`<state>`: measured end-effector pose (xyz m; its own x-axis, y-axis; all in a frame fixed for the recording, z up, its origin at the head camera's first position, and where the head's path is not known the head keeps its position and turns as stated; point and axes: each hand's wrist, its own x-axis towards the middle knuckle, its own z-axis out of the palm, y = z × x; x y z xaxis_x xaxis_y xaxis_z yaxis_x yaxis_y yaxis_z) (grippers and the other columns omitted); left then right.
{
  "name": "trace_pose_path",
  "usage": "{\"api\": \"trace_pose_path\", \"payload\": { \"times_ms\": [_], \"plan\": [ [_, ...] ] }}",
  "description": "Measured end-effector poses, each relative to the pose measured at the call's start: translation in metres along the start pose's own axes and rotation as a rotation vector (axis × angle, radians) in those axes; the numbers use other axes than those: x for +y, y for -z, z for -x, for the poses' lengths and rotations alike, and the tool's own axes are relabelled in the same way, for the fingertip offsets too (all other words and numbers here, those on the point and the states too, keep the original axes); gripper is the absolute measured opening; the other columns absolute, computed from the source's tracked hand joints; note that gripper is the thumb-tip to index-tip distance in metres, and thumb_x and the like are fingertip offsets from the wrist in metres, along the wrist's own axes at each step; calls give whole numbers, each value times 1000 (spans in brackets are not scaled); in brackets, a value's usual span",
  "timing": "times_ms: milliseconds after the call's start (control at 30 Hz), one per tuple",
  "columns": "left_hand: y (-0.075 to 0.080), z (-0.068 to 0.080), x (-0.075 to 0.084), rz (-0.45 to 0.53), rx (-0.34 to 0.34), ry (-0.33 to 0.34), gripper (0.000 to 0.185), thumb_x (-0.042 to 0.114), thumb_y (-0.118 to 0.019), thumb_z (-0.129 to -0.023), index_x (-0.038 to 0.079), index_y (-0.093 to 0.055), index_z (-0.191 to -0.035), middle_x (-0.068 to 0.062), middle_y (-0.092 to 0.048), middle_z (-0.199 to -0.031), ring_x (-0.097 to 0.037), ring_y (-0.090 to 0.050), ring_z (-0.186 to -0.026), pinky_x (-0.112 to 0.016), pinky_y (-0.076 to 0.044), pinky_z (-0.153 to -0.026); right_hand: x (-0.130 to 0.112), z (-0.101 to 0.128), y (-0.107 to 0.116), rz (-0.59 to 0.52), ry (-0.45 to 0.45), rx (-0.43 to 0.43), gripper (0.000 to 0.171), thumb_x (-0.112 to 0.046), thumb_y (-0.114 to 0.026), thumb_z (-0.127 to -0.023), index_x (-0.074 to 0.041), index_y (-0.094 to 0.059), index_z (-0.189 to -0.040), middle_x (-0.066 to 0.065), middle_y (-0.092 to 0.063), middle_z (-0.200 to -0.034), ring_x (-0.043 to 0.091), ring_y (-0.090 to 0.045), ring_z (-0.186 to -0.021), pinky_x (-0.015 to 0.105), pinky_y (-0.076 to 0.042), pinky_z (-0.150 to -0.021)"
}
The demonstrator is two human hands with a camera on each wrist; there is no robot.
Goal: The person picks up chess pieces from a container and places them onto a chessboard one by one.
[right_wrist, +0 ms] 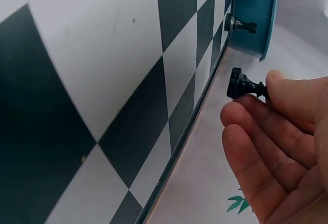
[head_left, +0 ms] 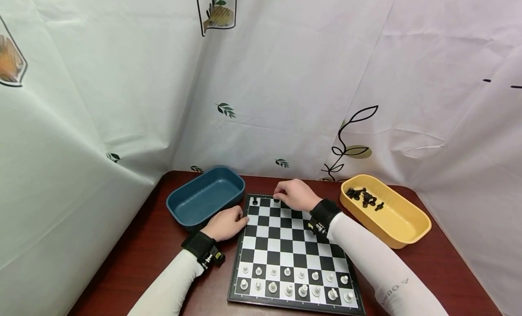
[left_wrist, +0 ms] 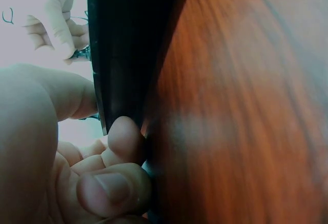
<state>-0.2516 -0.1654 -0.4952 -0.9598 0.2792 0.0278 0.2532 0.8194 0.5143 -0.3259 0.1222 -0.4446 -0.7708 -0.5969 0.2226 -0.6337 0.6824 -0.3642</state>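
Black chess piece (right_wrist: 241, 84) hangs base outward from the fingertips of the right hand (head_left: 296, 194), pinched at its narrow neck between thumb and forefinger; its top is hidden by them, so its kind cannot be told. It is at the far row of the chessboard (head_left: 274, 222), and whether its base touches a square is unclear. The right hand's other fingers are slightly bent and hold nothing. Just left of these fingers, another black chess piece (head_left: 255, 201) stands upright on the board's corner square.

The left hand (head_left: 225, 224) grips the board's left edge, thumb on top and bent fingers against the outer side. Just beyond its fingers sits a blue tray (head_left: 205, 193). To the right of the right fingers, past the wrist, a yellow tray (head_left: 397, 216) holds a loose heap of black chess pieces (head_left: 365, 198). Nearer the person than either hand's fingers, white pawns (head_left: 287, 271) stand in a row, with larger white chess pieces (head_left: 303, 290) behind them along the near edge.
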Motion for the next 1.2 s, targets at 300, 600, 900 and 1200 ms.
{"api": "trace_pose_path", "payload": {
  "times_ms": [300,600,900,1200],
  "plan": [
    [0,1,0,1,6,3,31,39,-66,-110,21,-59,-87,3,-55,-72,-16,-52,-61,-36,-41,-61,-1,0,-1,33,6,-30,5,-23,-79,-106,-19,-83,-108,-9,-79,-96,7,-68,-83,34,-54,-79],
    [1,2,2,-4,2,-4,30,39,-66,-110,20,-59,-87,3,-55,-72,-15,-52,-62,-35,-41,-62,0,-2,-6,53,5,-24,5,-24,-80,-106,-20,-83,-108,-7,-80,-98,9,-68,-82,34,-54,-77],
    [0,-1,0,-8,7,-4,32,40,-67,-110,21,-59,-86,3,-55,-71,-15,-52,-61,-36,-41,-61,1,-2,-8,43,-22,-56,6,-24,-81,-105,-19,-82,-109,-7,-78,-99,9,-66,-84,35,-54,-80],
    [1,1,1,-12,6,-14,31,39,-67,-110,20,-59,-86,3,-54,-72,-15,-52,-62,-35,-40,-61,3,-2,-11,13,-64,-108,17,-23,-82,-104,-16,-79,-120,-4,-78,-107,14,-71,-95,40,-57,-89]
  ]
}}
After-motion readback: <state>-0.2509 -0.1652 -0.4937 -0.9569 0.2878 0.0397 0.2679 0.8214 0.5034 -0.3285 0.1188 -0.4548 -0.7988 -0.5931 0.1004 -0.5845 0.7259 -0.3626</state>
